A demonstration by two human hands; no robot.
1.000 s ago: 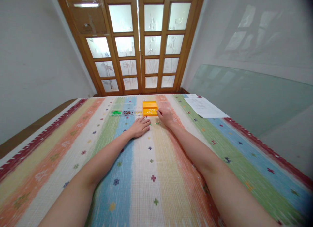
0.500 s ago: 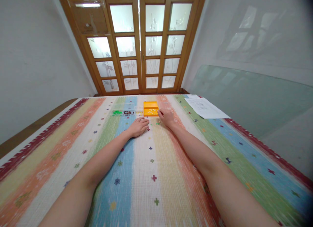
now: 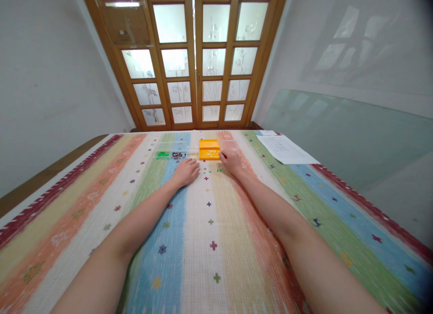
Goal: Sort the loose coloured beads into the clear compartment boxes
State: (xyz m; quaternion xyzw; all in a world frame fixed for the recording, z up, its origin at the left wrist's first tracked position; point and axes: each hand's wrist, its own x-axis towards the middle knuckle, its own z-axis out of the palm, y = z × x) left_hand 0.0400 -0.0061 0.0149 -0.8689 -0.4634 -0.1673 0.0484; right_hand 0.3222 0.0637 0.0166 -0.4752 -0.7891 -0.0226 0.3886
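Note:
An orange tray with small pale pieces in it lies far out on the striped cloth. My right hand rests by the tray's right front corner, fingers curled in a pinch; what they hold is too small to make out. My left hand lies palm down on the cloth, fingers loosely stretched toward the tray, holding nothing. A few tiny green beads lie scattered between the two hands. Left of the tray stands a clear divided box with green and dark beads.
A white printed sheet of paper lies at the far right of the cloth. A glass pane leans along the right wall. Wooden doors with frosted panes stand behind the table's far edge.
My left hand has slid a little to the left and back, away from the scattered beads. My right hand stays by the tray's corner. The view has shifted slightly.

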